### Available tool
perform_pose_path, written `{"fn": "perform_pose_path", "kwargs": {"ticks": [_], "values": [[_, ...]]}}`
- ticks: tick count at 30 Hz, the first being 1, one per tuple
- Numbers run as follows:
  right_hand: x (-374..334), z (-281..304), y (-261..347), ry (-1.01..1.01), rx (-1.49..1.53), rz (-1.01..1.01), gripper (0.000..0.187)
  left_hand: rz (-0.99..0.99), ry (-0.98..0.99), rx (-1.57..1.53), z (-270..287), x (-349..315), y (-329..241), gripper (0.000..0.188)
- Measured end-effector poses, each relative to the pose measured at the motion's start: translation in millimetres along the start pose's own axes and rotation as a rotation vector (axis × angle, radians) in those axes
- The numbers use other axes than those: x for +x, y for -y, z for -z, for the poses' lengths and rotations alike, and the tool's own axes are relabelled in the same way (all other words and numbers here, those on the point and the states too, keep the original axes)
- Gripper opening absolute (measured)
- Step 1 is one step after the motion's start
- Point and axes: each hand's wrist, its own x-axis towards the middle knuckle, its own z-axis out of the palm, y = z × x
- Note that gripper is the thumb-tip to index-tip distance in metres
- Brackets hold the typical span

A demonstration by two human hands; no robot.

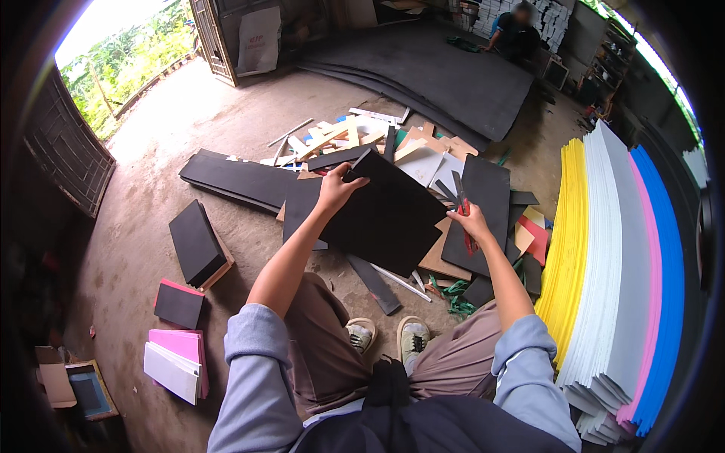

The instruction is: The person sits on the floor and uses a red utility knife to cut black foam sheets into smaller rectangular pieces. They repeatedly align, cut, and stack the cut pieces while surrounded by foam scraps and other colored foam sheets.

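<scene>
A black foam sheet (389, 215) with a notched right edge is held tilted in front of me, above the floor. My left hand (337, 190) is closed on its upper left edge, thumb on the top face. My right hand (471, 222) is closed round a red-handled utility knife (462, 198), whose dark blade end points away from me. The fingertips of that hand are by the sheet's right corner; whether they also pinch it I cannot tell. Beneath and beside lies another black sheet (483, 181).
Foam offcuts (332, 140) are heaped beyond the sheet. Long black boards (238, 180) and a black block (198, 241) lie left, with pink and white pieces (175, 362) nearer. Coloured sheets (570, 249) stand stacked right. A person (517, 34) is by large black sheets (423, 60).
</scene>
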Motion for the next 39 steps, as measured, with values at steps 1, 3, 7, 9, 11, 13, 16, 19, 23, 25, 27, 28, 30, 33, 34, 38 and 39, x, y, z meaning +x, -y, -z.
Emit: {"fn": "perform_pose_path", "kwargs": {"ticks": [1, 3, 7, 9, 11, 13, 16, 19, 23, 25, 27, 28, 30, 33, 34, 38, 39], "values": [[4.2, 13.9, -0.4, -0.004, -0.036, 0.024, 0.032, 0.018, -0.005, -0.068, -2.3, -6.3, -16.7, 0.061], [7.6, 16.7, 16.8, 0.053, 0.155, -0.069, 0.026, 0.07, -0.001, -0.166, 8.1, -19.8, -34.8, 0.066], [9.2, -2.9, 38.0, 0.102, 0.527, -0.13, 0.023, 0.133, -0.005, -0.284, 26.3, -20.8, -11.5, 0.054], [22.0, -16.6, 31.9, 0.084, 0.419, -0.043, 0.024, 0.13, -0.048, -0.279, 29.2, -14.2, 24.2, 0.046], [34.5, -31.3, 23.0, 0.046, 0.354, -0.123, 0.025, 0.108, -0.218, -0.245, 23.7, -12.8, 40.0, 0.037], [52.4, -45.6, 11.9, -0.015, 0.512, -0.238, 0.027, 0.223, -0.267, -0.287, 31.9, -11.1, 53.1, 0.043], [96.8, -62.8, -14.3, -0.123, 0.728, -0.315, 0.026, 0.355, -0.304, -0.48, 46.0, -9.2, 82.1, 0.047], [119.8, -107.5, -18.2, -0.113, 0.126, -0.367, 0.025, 0.542, -0.48, -0.513, 82.9, -19.0, 126.3, 0.044], [127.2, -150.1, -74.9, 0.183, -0.237, -0.112, 0.043, 0.844, -0.442, -0.49, 78.0, -19.5, 128.0, 0.045], [102.4, -191.4, -59.9, 0.32, -0.341, -0.173, 0.04, 0.903, -0.419, -0.511, 83.0, -34.2, 141.7, 0.049], [95.7, -204.4, -62.2, 0.368, -0.445, -0.171, 0.04, 0.909, -0.397, -0.578, 82.2, -36.8, 145.3, 0.051], [92.1, -209.9, -63.1, 0.368, -0.481, -0.149, 0.041, 0.905, -0.394, -0.614, 80.0, -36.9, 147.3, 0.052], [84.5, -218.8, -61.9, 0.386, -0.528, -0.101, 0.049, 0.888, -0.431, -0.703, 78.1, -43.5, 146.9, 0.047], [80.5, -219.1, -57.3, 0.434, -0.61, -0.021, 0.054, 0.88, -0.442, -0.698, 79.0, -53.8, 139.7, 0.045], [77.7, -220.7, -53.8, 0.4, -0.676, 0.0, 0.054, 0.876, -0.447, -0.699, 81.1, -59.5, 137.9, 0.044], [83.5, -229.0, -11.0, 0.399, -0.431, 0.15, 0.052, 0.905, -0.595, -0.774, 94.1, -77.6, 125.7, 0.04], [87.4, -230.5, 6.0, 0.571, -0.151, -0.007, 0.052, 0.883, -0.621, -0.785, 98.1, -80.2, 121.8, 0.039]]}}
